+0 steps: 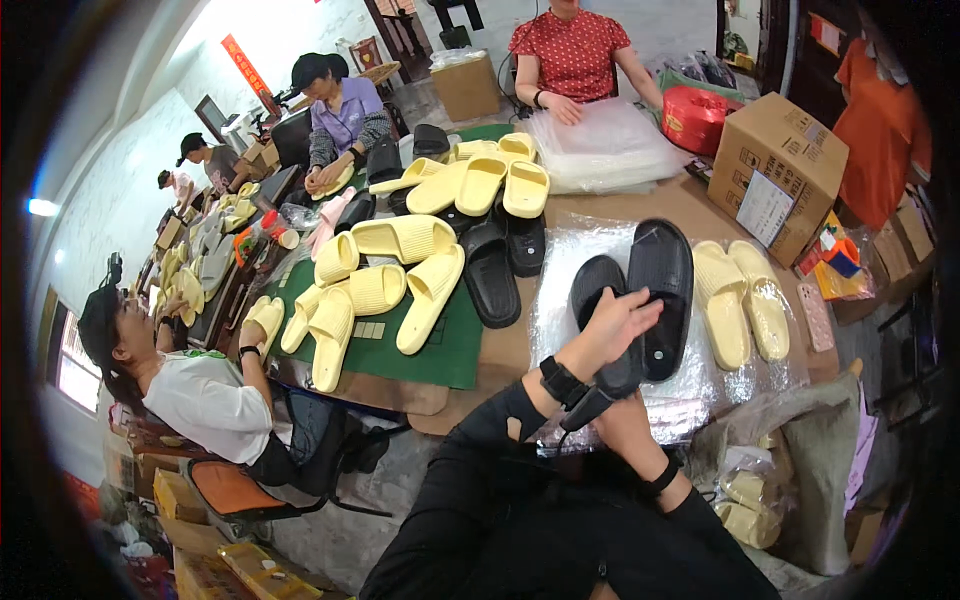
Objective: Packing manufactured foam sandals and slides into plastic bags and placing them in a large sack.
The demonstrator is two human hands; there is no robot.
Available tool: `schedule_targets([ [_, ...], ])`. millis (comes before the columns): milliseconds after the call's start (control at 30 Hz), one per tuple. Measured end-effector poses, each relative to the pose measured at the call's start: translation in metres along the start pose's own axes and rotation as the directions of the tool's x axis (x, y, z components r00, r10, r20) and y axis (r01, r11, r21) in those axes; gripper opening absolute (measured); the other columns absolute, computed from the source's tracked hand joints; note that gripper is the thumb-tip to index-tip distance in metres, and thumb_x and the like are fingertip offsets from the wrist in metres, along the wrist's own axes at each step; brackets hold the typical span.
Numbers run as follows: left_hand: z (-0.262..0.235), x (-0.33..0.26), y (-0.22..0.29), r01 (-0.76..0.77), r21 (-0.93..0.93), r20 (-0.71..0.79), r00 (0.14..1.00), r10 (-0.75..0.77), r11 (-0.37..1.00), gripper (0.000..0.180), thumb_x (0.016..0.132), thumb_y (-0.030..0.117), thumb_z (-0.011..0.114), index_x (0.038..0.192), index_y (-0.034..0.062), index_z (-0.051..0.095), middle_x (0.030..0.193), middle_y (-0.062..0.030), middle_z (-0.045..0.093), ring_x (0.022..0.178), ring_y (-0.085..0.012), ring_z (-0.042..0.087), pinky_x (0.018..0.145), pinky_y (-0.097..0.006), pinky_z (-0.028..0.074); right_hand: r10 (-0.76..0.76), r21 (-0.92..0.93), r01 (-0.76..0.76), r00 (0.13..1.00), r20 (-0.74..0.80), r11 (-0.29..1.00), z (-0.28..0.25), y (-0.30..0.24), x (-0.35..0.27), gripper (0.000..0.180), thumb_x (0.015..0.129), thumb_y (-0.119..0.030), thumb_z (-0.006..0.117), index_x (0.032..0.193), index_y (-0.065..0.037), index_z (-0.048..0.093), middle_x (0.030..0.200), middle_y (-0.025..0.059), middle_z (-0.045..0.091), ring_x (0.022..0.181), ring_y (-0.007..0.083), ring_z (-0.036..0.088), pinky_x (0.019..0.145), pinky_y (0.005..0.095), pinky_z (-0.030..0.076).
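A pair of black slippers lies in front of me over clear plastic: the left slipper [619, 374] and the right slipper [667, 265]. My left hand [618, 325] reaches across them, its fingers stretched out and touching the right one's strap area. At the heel of the left slipper is my right hand [626, 425], closed on it with the fingertips partly hidden beneath. Beneath the pair, a clear plastic sheet [560, 250] covers the table. Just right of the pair are yellow slippers [727, 310], one seemingly under clear film.
Yellow slippers [430, 300] and black slippers [490, 270] crowd a green mat [450, 370]. Farther back lie plastic bags [605, 145], a red roll [695, 125] and a cardboard box [780, 170]. A pink phone [815, 315] rests at right. Several people sit around the tables.
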State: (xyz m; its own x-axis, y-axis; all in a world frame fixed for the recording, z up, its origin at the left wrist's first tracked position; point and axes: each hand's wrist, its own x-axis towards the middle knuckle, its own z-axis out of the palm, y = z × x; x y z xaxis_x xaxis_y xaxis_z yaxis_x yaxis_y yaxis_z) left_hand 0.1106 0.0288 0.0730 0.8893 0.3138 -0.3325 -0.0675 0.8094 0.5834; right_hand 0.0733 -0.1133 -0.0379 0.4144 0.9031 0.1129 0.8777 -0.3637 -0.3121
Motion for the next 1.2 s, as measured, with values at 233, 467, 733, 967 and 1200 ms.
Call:
schedule_targets([
  [233, -0.047, -0.066, -0.008, -0.257, 0.864, 0.387, 0.888, -0.246, 0.432, 0.027, 0.089, 0.024, 0.055, 0.102, 0.0015, 0.064, 0.079, -0.007, 0.065, 0.072, -0.0154, 0.059, 0.064, -0.031, 0.048, -0.156, 0.401, 0.154, 0.987, -0.028, 0.903, -0.066, 0.001, -0.012, 0.035, 0.08, -0.026, 0.062, 0.109, -0.006, 0.059, 0.104, 0.0187, 0.061, 0.1, 0.0343, 0.056, 0.084, 0.0411, 0.044],
  [467, -0.117, -0.105, -0.026, -0.387, 0.826, 0.423, 0.906, -0.004, -0.409, 0.022, 0.083, 0.023, 0.059, 0.097, 0.008, 0.066, 0.099, -0.0202, 0.062, 0.094, -0.0362, 0.058, 0.08, -0.042, 0.046, 0.111, 0.397, -0.088, 0.993, -0.034, 0.913, -0.112, 0.044, 0.026, 0.036, 0.082, -0.032, 0.062, 0.113, -0.013, 0.061, 0.125, 0.0288, 0.046, 0.117, 0.0432, 0.043, 0.094, 0.0415, 0.038],
  [733, -0.142, -0.104, -0.065, -0.354, 0.644, 0.568, 0.815, 0.114, -0.678, 0.052, 0.081, 0.028, 0.062, 0.131, 0.0263, 0.047, 0.138, -0.0208, 0.035, 0.119, -0.0431, 0.04, 0.095, -0.049, 0.037, 0.197, 0.085, -0.228, 0.94, 0.28, 0.97, -0.068, 0.067, 0.109, 0.056, 0.08, -0.054, 0.055, 0.129, -0.027, 0.052, 0.144, 0.0313, 0.016, 0.136, 0.0455, 0.011, 0.108, 0.0526, 0.018],
  [967, -0.136, -0.11, -0.066, -0.314, 0.591, 0.555, 0.827, 0.092, -0.743, 0.052, 0.082, 0.03, 0.061, 0.131, 0.0263, 0.047, 0.139, -0.0108, 0.038, 0.118, -0.0402, 0.041, 0.091, -0.047, 0.039, 0.272, 0.042, -0.297, 0.916, 0.294, 0.954, -0.052, 0.066, 0.141, 0.071, 0.08, -0.051, 0.056, 0.14, -0.018, 0.036, 0.145, 0.0258, 0.023, 0.135, 0.0381, 0.021, 0.107, 0.0536, 0.019],
  [1200, -0.138, -0.11, -0.071, -0.311, 0.631, 0.569, 0.809, 0.151, -0.711, 0.048, 0.078, 0.027, 0.063, 0.125, 0.0228, 0.053, 0.134, -0.0092, 0.043, 0.112, -0.0356, 0.045, 0.088, -0.046, 0.039, 0.112, 0.49, -0.115, 0.993, 0.036, 0.864, -0.083, 0.059, 0.116, 0.067, 0.082, -0.033, 0.061, 0.13, 0.007, 0.038, 0.132, 0.032, 0.038, 0.122, 0.0431, 0.039, 0.103, 0.0355, 0.033],
])
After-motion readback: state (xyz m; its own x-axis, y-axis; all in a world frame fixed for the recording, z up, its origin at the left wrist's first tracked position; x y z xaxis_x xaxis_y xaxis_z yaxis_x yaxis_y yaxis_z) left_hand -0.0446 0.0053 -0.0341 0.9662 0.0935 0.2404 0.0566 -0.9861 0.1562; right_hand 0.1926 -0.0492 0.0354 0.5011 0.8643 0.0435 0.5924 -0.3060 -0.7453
